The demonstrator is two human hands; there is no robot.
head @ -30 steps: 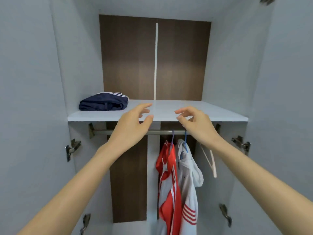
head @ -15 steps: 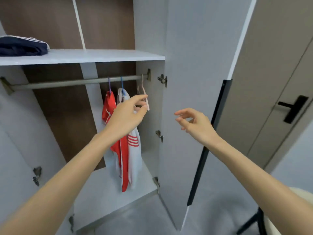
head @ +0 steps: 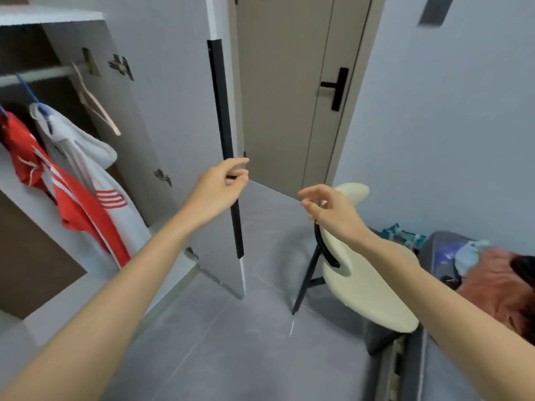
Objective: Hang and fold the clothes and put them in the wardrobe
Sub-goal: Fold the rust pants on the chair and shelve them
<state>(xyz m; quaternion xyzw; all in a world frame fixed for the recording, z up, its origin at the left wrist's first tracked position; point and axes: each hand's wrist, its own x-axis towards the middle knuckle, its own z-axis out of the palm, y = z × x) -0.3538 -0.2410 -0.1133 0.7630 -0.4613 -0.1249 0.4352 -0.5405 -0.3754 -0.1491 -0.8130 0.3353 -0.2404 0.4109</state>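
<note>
Slim black handle (head: 222, 111), left hand (head: 218, 188) gripping

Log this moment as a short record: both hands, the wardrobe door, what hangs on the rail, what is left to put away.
left hand: fingers curled at the black door handle; grip unclear
right hand: loosely curled, holding nothing, in front of the cream chair
wardrobe door: open
rail: red and white jacket, white garment on a blue hanger, one empty pink hanger
clothes pile: lower right, not yet put away
</note>
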